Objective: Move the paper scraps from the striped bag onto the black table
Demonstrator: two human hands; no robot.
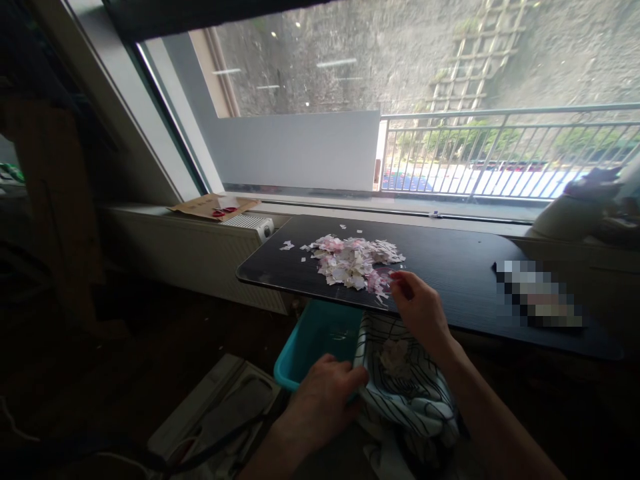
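A loose heap of torn white and pink paper scraps [350, 260] lies on the black tabletop [445, 267]. My right hand [417, 303] is at the heap's near right side, thumb and fingers pinched together; whatever is between the fingertips is too small to make out. Below the table edge, my left hand [327, 387] closes over the near rim of a teal plastic bin [295, 350], where it meets a second container. That one is lined with white, black-striped cloth [415, 400] and has crumpled pale paper [395, 357] inside. A few thin scraps lie in the teal bin.
A dark item with a blurred-out surface [540, 293] rests on the table's right. Red-handled scissors [224, 212] and brown cardboard [200, 205] sit on the ledge, beside a white radiator [250, 227]. A pale cat-shaped figure [575, 207] stands by the window; a box [215, 407] is on the floor.
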